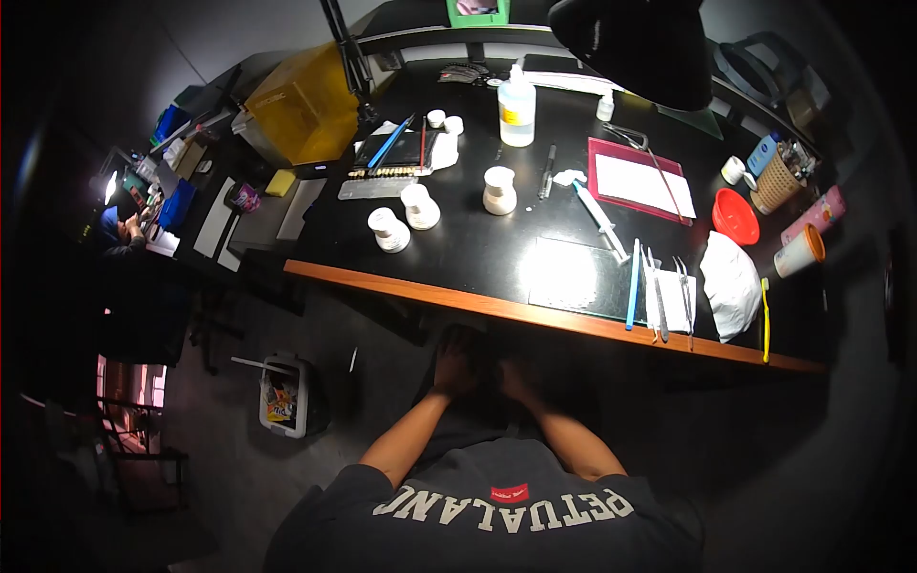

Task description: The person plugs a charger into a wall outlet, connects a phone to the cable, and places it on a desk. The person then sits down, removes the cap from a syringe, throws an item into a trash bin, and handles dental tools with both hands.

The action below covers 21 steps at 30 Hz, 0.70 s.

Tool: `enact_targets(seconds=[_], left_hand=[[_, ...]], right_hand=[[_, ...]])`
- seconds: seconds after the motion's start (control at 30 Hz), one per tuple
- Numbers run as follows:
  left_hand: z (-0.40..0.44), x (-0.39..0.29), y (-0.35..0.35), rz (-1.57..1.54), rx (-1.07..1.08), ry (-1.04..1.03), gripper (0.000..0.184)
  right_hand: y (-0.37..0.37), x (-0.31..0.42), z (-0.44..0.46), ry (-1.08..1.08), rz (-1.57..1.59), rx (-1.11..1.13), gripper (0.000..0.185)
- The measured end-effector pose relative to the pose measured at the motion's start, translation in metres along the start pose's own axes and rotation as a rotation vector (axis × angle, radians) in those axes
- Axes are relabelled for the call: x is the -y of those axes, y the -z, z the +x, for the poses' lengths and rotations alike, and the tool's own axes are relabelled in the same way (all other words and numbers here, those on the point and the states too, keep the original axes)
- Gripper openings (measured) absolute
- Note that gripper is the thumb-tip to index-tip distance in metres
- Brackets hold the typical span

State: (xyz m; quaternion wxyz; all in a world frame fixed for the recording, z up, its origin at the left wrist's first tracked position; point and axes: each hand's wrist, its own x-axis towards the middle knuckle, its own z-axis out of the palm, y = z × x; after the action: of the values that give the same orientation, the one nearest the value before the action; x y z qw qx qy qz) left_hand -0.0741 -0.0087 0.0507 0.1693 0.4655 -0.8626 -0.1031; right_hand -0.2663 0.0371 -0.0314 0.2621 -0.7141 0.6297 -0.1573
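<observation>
My left hand (pixel 457 364) rests low over my lap in the shade below the table edge, its dim fingers seeming to lie flat. Beside it, my right hand (pixel 517 380) is in deep shadow and its fingers are hidden. Neither hand touches anything on the black table (pixel 458 250). Nearest on the tabletop are a glass plate (pixel 573 277), a blue-and-white syringe (pixel 602 222) and tweezers (pixel 657 296) on white paper. Farther left stand white waisted pieces, one (pixel 499 191) alone and another (pixel 389 231) in a pair.
A clear bottle (pixel 517 110) with a yellow label stands at the back. To the right are a red bowl (pixel 735 217), a crumpled tissue (pixel 731 286) and a yellow toothbrush (pixel 765 320). A black lamp (pixel 635 48) overhangs. On the floor is a bin (pixel 299 396); another person (pixel 124 229) sits far left.
</observation>
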Motion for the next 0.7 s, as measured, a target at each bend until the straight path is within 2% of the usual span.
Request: enact_targets(seconds=[0.23,0.33,0.43,0.53,0.63,0.7], left_hand=[[0.007,-0.006,-0.007,0.029,-0.028,0.04,0.051],[0.006,-0.001,-0.005,-0.003,-0.06,-0.002,0.05],[0.005,0.007,-0.011,-0.092,-0.033,-0.057,0.052],[0.008,-0.003,-0.008,0.031,-0.021,0.001,0.05],[0.007,-0.011,-0.001,0.092,-0.038,0.028,0.049],[0.008,-0.01,0.003,0.029,-0.068,0.002,0.048]], right_hand=[[0.008,-0.002,0.001,-0.032,0.041,-0.047,0.019],[0.002,-0.002,0.002,-0.044,0.093,-0.041,0.03],[-0.005,-0.004,0.002,-0.005,0.084,-0.083,0.028],[0.024,0.01,-0.002,-0.011,-0.028,-0.031,0.023],[0.04,0.017,-0.005,-0.026,0.008,0.011,0.021],[0.043,0.021,-0.003,-0.055,0.009,0.031,0.021]])
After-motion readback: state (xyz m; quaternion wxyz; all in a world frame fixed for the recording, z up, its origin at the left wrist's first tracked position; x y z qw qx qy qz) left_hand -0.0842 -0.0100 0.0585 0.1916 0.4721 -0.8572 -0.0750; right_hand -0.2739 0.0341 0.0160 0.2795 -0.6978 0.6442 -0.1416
